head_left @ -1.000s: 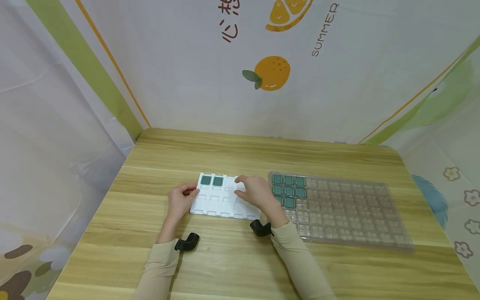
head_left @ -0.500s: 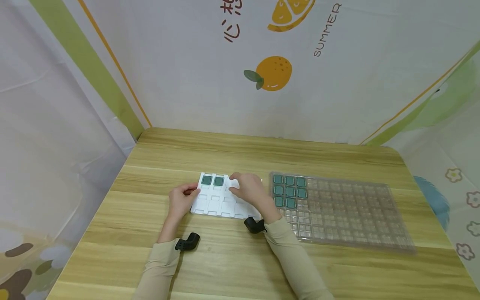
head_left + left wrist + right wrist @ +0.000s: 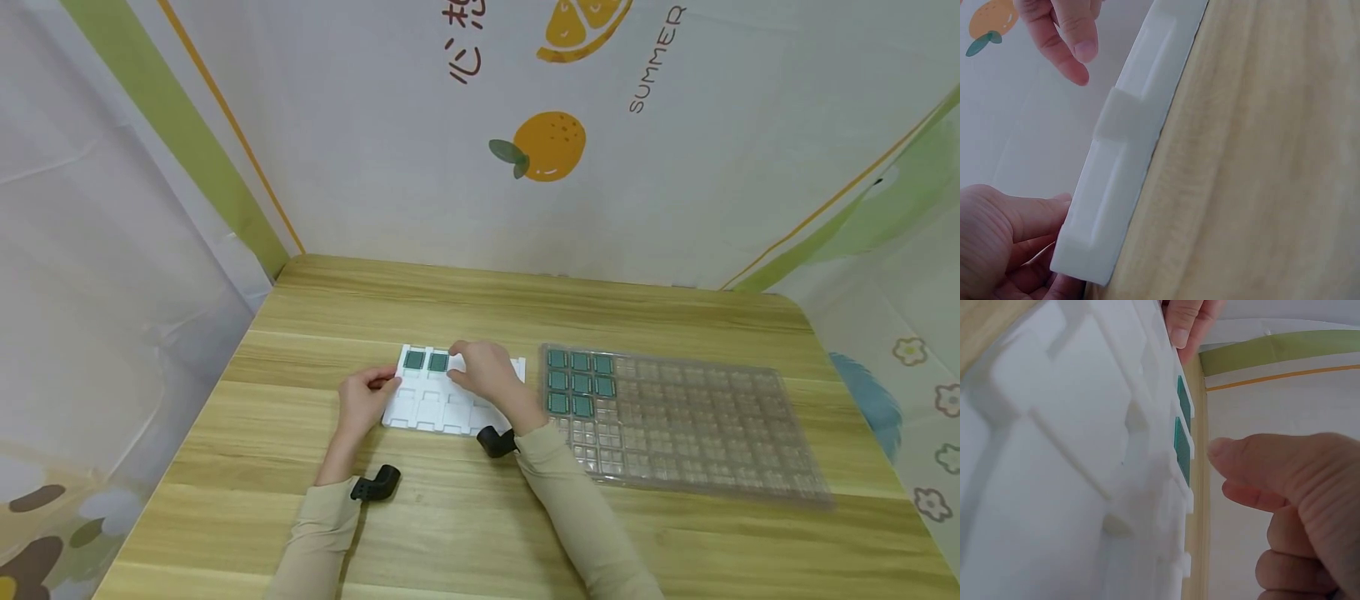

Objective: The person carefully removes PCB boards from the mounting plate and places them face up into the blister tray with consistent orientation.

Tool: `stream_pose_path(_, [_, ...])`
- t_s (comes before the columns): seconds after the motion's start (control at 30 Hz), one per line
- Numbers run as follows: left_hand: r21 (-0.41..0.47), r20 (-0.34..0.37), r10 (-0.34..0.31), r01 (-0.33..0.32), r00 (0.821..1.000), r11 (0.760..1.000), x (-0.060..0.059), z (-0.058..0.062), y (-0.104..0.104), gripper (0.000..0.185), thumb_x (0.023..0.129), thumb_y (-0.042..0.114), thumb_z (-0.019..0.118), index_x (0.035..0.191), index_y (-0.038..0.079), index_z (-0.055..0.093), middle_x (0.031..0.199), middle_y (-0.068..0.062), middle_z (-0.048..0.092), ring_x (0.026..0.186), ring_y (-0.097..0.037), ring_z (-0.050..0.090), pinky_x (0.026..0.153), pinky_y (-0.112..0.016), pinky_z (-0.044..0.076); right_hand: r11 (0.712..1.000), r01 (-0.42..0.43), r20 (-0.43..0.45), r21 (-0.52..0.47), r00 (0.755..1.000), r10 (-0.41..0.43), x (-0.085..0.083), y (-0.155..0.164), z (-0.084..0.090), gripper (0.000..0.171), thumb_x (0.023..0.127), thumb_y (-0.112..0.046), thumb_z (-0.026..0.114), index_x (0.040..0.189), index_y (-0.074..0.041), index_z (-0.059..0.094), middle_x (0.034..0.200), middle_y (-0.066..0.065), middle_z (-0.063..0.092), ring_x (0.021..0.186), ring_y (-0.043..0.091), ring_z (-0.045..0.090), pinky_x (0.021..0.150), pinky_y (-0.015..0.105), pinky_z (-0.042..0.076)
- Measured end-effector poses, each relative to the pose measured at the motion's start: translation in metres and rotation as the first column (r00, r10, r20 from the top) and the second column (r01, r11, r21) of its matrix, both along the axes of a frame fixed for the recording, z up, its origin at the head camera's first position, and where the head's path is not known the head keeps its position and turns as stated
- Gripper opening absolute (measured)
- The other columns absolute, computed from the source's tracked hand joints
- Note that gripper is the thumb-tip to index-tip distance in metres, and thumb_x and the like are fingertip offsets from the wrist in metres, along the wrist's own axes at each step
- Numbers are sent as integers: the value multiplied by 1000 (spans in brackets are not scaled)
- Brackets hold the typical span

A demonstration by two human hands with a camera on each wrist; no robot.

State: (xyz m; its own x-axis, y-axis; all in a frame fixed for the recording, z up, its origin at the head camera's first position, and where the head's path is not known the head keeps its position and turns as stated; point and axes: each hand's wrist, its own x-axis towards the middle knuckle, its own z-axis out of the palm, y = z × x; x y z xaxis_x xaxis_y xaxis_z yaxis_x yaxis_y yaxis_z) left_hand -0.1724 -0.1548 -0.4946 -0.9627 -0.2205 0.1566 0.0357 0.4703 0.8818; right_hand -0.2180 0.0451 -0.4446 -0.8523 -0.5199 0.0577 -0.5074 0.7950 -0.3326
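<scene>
A white compartment tray lies on the table, with two green square chips in its back row, the left chip and the right chip. My left hand pinches the tray's left edge between thumb and fingers. Over the back row, my right hand reaches in from the right, its thumb and index finger parted just beside the right chip. The right wrist view shows nothing between that thumb and index finger, and the other fingers curled. Part of the tray is hidden under the right hand.
To the right lies a large clear blister tray with many pockets; several green chips fill its back left corner. Black camera mounts sit on both wrists. A printed curtain rises behind the wooden table.
My right hand has slid left over the white tray, from its right part to beside the right chip. The left hand has kept its place on the tray's edge.
</scene>
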Motion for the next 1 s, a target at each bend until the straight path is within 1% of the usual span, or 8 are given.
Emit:
stream_pose_path(0.1, [7,2,0,0,1000,1000,0,0,0,15,79,-5,68,94,-9,70,83,-23,68,68,-18,59,57,-13,42,1000,-1,22,14,1000,1,-3,-3,-2,32,86,-25,69,112,-8,66,61,3,61,50,7,32,47,20,31])
stream_pose_path(0.23, [8,-3,-5,5,1000,1000,0,-1,0,15,79,-5,69,93,-9,70,83,-23,68,69,-19,60,57,-13,42,1000,-1,31,20,1000,1,-7,-7,-5,31,86,-25,68,112,-8,66,56,-1,55,51,8,32,47,20,30])
stream_pose_path(0.43, [5,-1,-7,7,1000,1000,0,-1,0,15,80,-5,68,94,-9,70,84,-23,68,70,-21,60,57,-13,42,1000,-1,30,27,1000,1,-13,-15,-7,30,84,-23,70,110,-8,67,70,1,65,56,9,41,51,22,38])
stream_pose_path(0.53, [6,7,-4,4,1000,1000,0,0,-1,15,80,-5,68,94,-10,70,84,-23,68,70,-22,60,57,-13,42,999,4,34,44,999,-6,-15,-18,-8,29,84,-24,69,109,-8,68,79,2,69,60,11,49,55,24,43])
stream_pose_path(0.63, [3,12,-5,5,1000,1000,0,1,-1,15,80,-5,68,95,-9,70,85,-23,68,71,-24,61,57,-13,42,998,13,37,53,999,-15,-16,-21,-9,28,84,-25,69,108,-9,68,91,3,71,72,13,60,62,27,48])
stream_pose_path(0.7, [-1,12,-8,8,1000,1000,0,1,-1,16,80,-5,68,95,-9,70,85,-23,68,72,-24,61,57,-14,42,998,17,36,59,999,-20,-17,-22,-10,28,84,-25,69,107,-9,69,99,3,70,82,15,64,68,29,49])
stream_pose_path(0.8, [-8,13,-7,7,1000,1000,0,1,-1,16,80,-4,68,95,-9,70,85,-23,68,72,-24,61,58,-14,42,998,23,33,64,999,-25,-17,-23,-12,28,84,-24,69,106,-8,69,101,3,70,89,18,65,73,30,50])
stream_pose_path(1.0, [-3,25,-4,5,1000,1000,0,1,0,16,80,-4,68,95,-9,70,85,-23,68,72,-23,61,58,-14,42,997,34,25,72,999,-36,-17,-24,-13,26,84,-23,69,105,-7,70,98,3,71,84,16,65,69,29,51])
